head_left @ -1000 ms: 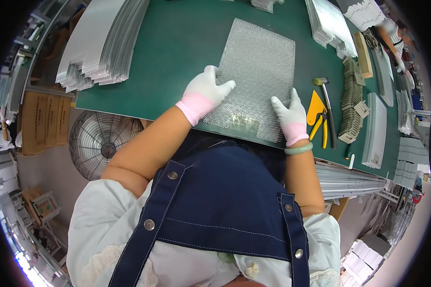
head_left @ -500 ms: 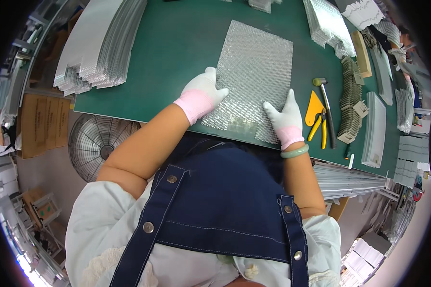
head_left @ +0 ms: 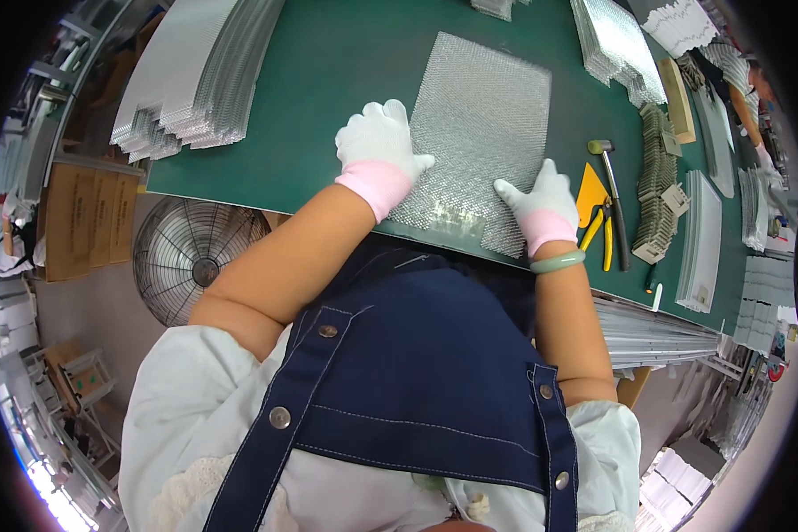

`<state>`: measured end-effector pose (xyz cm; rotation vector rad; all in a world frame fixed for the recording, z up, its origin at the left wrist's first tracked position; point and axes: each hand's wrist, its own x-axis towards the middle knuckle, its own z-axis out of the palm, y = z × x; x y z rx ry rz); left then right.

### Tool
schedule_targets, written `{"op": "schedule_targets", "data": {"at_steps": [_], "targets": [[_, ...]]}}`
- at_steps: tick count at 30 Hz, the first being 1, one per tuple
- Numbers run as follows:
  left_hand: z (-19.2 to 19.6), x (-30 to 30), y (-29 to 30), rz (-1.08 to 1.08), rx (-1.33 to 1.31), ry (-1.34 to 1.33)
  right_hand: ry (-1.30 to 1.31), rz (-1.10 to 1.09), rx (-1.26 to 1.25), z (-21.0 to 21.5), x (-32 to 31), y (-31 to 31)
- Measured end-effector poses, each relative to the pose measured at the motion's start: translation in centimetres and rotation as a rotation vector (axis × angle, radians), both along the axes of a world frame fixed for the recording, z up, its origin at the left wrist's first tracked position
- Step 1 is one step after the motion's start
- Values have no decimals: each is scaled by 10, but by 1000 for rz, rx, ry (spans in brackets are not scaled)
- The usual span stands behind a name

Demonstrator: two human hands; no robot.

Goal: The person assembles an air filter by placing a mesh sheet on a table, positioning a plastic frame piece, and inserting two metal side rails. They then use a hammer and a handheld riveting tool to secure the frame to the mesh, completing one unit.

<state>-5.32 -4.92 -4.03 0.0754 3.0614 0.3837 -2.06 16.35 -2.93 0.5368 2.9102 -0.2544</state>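
A silvery honeycomb-patterned sheet [head_left: 483, 124] lies flat on the green worktable, with a notch cut in its near edge. My left hand [head_left: 377, 146], in a white glove with a pink cuff, rests at the sheet's left edge, fingers slightly apart and the thumb reaching over the sheet. At the right edge is my right hand [head_left: 543, 204], gloved the same way, thumb spread from the fingers and touching the sheet near its corner. Neither hand is closed around anything.
Stacks of similar sheets stand at the far left [head_left: 195, 80] and far right [head_left: 616, 49]. To the right lie a yellow scraper [head_left: 590, 191], a hammer [head_left: 610, 182], yellow-handled pliers [head_left: 598, 230] and a row of grey metal pieces [head_left: 658, 186]. A fan [head_left: 186, 262] stands below the table.
My left hand has moved up and slid outward from the sheet's face, its fingers spreading on the table side. My right hand stays near the sheet's right edge. The whole view has shifted slightly.
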Motion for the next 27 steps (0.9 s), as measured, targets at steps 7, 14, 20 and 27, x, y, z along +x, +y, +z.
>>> {"op": "schedule_targets", "data": {"at_steps": [7, 14, 20, 27], "targets": [[-2, 30, -8, -403, 142, -142, 358, 331, -126, -40, 30, 9], [-21, 79, -29, -737, -11, 186, 399, 809, -74, -43, 94, 11], [-4, 66, -16, -652, 108, -43, 230, 783, -145, -18, 76, 5], [-12, 67, 12, -651, -98, 61, 248, 759, 234, -24, 78, -32]]}}
